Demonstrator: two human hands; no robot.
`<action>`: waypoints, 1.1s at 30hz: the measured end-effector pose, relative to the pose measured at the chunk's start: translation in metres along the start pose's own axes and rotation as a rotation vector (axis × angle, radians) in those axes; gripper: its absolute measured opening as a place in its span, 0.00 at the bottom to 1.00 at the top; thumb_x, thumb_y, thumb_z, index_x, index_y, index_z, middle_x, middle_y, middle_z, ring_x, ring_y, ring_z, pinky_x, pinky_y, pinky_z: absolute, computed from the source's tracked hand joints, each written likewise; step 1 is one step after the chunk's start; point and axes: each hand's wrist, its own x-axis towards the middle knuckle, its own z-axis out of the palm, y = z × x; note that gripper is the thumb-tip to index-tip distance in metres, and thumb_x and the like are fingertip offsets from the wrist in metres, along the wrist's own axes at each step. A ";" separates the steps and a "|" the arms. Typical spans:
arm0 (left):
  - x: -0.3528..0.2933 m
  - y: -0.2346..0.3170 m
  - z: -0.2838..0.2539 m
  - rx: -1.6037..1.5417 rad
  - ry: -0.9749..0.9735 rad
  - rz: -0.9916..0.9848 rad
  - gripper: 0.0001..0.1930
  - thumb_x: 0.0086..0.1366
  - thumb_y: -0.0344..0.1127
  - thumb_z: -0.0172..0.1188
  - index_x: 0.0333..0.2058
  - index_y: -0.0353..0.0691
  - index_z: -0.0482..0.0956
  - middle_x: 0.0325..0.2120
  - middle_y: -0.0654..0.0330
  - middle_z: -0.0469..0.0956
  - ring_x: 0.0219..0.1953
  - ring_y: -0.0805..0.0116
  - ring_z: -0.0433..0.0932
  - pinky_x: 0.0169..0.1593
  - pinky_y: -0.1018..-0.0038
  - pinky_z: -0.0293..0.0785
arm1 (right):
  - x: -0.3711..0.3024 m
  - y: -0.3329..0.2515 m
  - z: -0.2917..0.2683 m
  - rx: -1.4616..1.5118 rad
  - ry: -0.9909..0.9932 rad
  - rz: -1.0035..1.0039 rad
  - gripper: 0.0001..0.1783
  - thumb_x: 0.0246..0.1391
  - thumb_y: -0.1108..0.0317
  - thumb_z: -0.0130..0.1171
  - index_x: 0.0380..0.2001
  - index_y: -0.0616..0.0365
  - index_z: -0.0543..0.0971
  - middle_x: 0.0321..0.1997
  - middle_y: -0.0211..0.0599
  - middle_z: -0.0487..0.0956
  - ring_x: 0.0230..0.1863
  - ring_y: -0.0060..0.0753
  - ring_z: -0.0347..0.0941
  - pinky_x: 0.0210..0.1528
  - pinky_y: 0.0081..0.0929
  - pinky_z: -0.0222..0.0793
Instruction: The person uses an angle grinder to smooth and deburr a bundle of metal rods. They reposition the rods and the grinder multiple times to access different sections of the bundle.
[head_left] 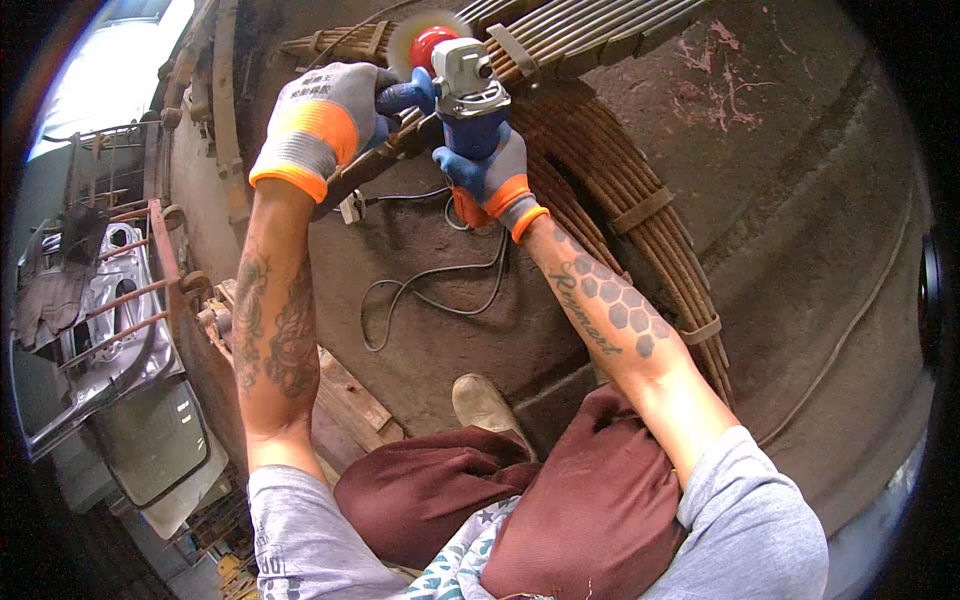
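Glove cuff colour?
Orange band on the grey knit gloves, blue palm coating; head view shows it best.

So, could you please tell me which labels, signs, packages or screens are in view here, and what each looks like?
Printed mark: on the back of the left hand's grey and orange glove, small dark characters in short rows.
No packages, signs or screens show; the angle grinder in both hands shows no label.

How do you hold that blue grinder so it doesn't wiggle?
Probably with two hands, as here. The right hand wraps the blue body of the angle grinder from behind, at the cable end. The left hand grips the side handle from the left. The spinning wheel sits at the far end, away from both hands.
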 end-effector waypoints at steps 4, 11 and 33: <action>0.015 -0.001 0.001 0.038 -0.008 -0.003 0.17 0.62 0.43 0.66 0.50 0.55 0.88 0.45 0.53 0.87 0.49 0.51 0.86 0.55 0.58 0.81 | 0.002 0.004 -0.001 0.038 0.024 0.026 0.26 0.41 0.64 0.82 0.44 0.59 0.82 0.38 0.30 0.85 0.38 0.22 0.80 0.44 0.29 0.80; 0.022 0.006 -0.004 0.071 -0.043 -0.018 0.21 0.60 0.45 0.70 0.53 0.57 0.87 0.46 0.55 0.87 0.49 0.53 0.86 0.56 0.60 0.80 | 0.007 0.005 -0.003 0.052 0.052 -0.013 0.24 0.43 0.65 0.81 0.43 0.60 0.83 0.37 0.30 0.86 0.37 0.21 0.80 0.43 0.28 0.79; 0.036 0.008 -0.009 0.124 -0.030 0.053 0.15 0.62 0.38 0.66 0.47 0.47 0.89 0.42 0.49 0.88 0.46 0.50 0.87 0.53 0.62 0.82 | 0.011 0.005 -0.006 0.037 0.032 0.080 0.27 0.41 0.64 0.82 0.44 0.57 0.82 0.41 0.31 0.85 0.39 0.24 0.79 0.49 0.30 0.78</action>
